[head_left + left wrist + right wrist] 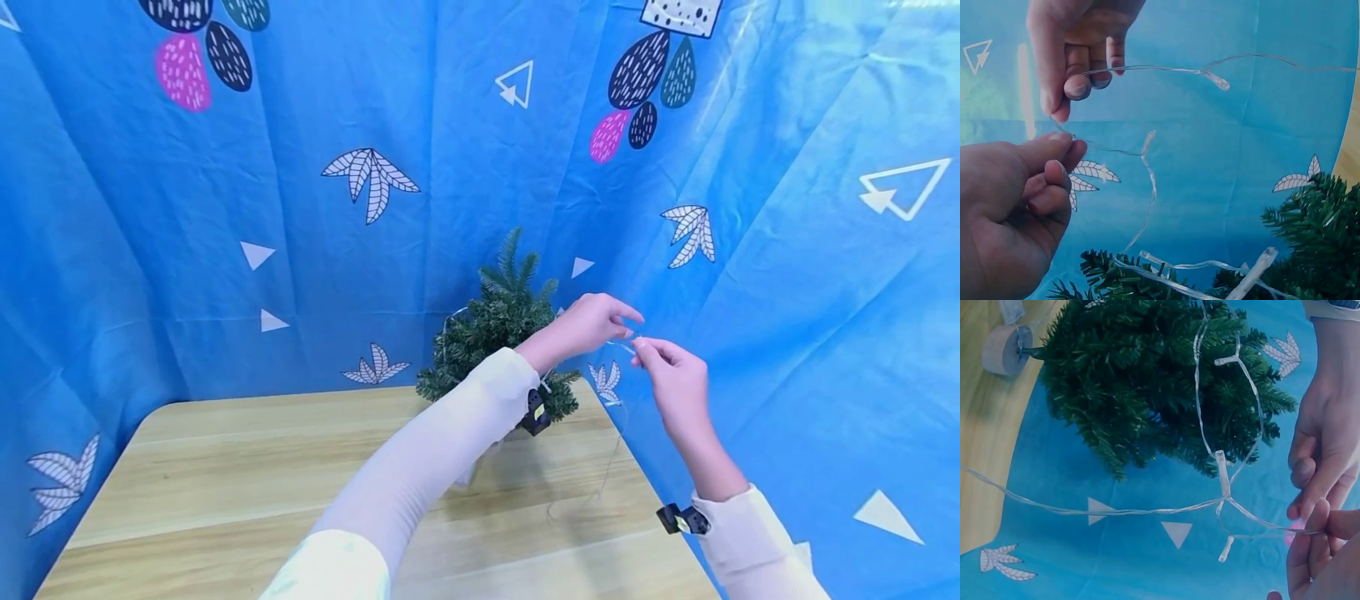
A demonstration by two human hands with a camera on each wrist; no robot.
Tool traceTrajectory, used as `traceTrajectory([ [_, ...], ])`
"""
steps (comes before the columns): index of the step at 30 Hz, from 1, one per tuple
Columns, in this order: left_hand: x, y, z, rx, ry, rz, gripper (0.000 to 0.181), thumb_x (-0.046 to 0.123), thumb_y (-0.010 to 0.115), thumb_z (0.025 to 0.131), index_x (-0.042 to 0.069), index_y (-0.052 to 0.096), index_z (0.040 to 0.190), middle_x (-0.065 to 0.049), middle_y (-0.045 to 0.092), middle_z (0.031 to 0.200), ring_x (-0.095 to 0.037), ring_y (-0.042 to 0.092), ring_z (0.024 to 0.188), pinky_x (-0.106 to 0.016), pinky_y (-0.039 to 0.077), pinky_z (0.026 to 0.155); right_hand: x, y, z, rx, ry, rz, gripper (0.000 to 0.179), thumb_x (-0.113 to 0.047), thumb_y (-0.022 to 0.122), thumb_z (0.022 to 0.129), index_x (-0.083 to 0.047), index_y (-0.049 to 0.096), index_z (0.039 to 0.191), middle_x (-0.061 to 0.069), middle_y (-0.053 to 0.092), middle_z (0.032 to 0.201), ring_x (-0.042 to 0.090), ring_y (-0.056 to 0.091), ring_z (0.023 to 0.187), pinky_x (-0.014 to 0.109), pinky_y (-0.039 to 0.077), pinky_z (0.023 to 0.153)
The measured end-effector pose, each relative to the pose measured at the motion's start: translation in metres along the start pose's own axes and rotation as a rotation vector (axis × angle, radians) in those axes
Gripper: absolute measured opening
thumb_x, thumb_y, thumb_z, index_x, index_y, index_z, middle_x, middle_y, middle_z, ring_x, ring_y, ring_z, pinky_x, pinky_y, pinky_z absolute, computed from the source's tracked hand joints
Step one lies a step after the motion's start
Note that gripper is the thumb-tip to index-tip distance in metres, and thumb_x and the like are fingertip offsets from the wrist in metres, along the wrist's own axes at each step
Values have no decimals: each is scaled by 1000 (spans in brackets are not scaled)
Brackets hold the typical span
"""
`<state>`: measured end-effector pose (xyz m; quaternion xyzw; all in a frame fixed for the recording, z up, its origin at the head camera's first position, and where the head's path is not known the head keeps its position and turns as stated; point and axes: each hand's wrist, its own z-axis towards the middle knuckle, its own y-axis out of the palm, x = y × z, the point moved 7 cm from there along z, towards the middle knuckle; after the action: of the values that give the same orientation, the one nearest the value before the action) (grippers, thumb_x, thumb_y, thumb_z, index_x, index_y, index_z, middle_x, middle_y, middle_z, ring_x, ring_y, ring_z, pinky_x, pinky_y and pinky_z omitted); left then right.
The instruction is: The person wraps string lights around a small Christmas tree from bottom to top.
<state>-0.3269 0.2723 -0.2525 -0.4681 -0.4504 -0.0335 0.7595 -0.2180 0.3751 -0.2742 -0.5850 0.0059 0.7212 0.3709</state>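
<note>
A string of clear fairy lights (1223,475) on thin transparent wire runs between my hands and a small artificial Christmas tree (495,321). My left hand (588,323) reaches past the tree's right side and pinches the wire between thumb and forefinger, as the left wrist view shows. Close beside it, my right hand (675,379) pinches the same string with its fingertips. Small clear bulbs (1217,80) stick out along the wire. Part of the string lies over the branches, and a loose length hangs below my right hand to the table. My left sleeve hides the tree's lower front.
The tree's round wooden base (1005,353) stands on the light wooden table (247,467), near its far right corner. A blue patterned curtain (360,275) hangs close behind the table and along its right side.
</note>
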Motion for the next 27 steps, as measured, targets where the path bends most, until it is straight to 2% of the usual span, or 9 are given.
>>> traceTrajectory([
  [2, 1, -2, 4, -2, 31, 18, 26, 22, 62, 101, 25, 72, 125, 11, 72, 121, -1, 65, 86, -20, 41, 54, -3, 2, 4, -19, -14, -8, 42, -46, 62, 99, -7, 75, 107, -5, 70, 86, 12, 57, 94, 26, 45, 77],
  [6, 3, -10, 12, 43, 122, 96, 18, 22, 64, 100, 21, 79, 110, 10, 75, 109, -2, 65, 95, -15, 50, 74, -8, 5, 11, -41, -38, -15, 43, -46, 61, 99, -6, 75, 108, -6, 71, 87, 11, 57, 94, 25, 45, 79],
  [9, 2, -20, 20, 83, 148, 141, 17, 21, 65, 100, 19, 79, 107, 8, 75, 106, -5, 67, 100, -16, 51, 83, -10, 7, 13, -46, -43, -26, 44, -47, 62, 99, -6, 75, 108, -6, 71, 87, 11, 57, 90, 25, 45, 72],
  [14, -7, -41, 34, 149, 112, 113, 16, 18, 65, 100, 15, 80, 107, 4, 76, 107, -9, 68, 100, -19, 53, 82, -9, 12, 8, -49, -27, -51, 48, -53, 63, 96, -7, 76, 104, -5, 71, 85, 17, 49, 74, 32, 39, 57],
  [17, -16, -56, 40, 190, 81, 85, 16, 17, 66, 99, 13, 80, 105, 1, 76, 108, -11, 68, 101, -22, 54, 82, -8, 17, 3, -63, -14, -54, 48, -53, 62, 96, -8, 76, 105, 1, 72, 89, 17, 52, 77, 30, 42, 62],
  [20, -23, -67, 45, 211, 53, 77, 17, 17, 65, 100, 13, 79, 107, 0, 75, 110, -13, 67, 103, -24, 55, 85, -7, 22, -2, -72, -7, -51, 46, -51, 62, 97, -7, 76, 105, 9, 72, 95, 16, 58, 90, 26, 45, 72],
  [23, -31, -78, 48, 231, 22, 68, 19, 18, 63, 101, 12, 78, 111, 0, 74, 113, -14, 67, 104, -28, 55, 88, -7, 25, -7, -79, -4, -55, 45, -51, 63, 97, -8, 75, 99, 10, 71, 93, 17, 54, 77, 28, 44, 63],
  [27, -43, -90, 51, 252, -11, 43, 21, 19, 61, 102, 12, 77, 114, 0, 72, 116, -14, 65, 102, -31, 55, 90, -9, 28, -14, -91, 0, -59, 43, -50, 64, 97, -8, 75, 92, 0, 70, 86, 20, 40, 63, 33, 36, 53],
])
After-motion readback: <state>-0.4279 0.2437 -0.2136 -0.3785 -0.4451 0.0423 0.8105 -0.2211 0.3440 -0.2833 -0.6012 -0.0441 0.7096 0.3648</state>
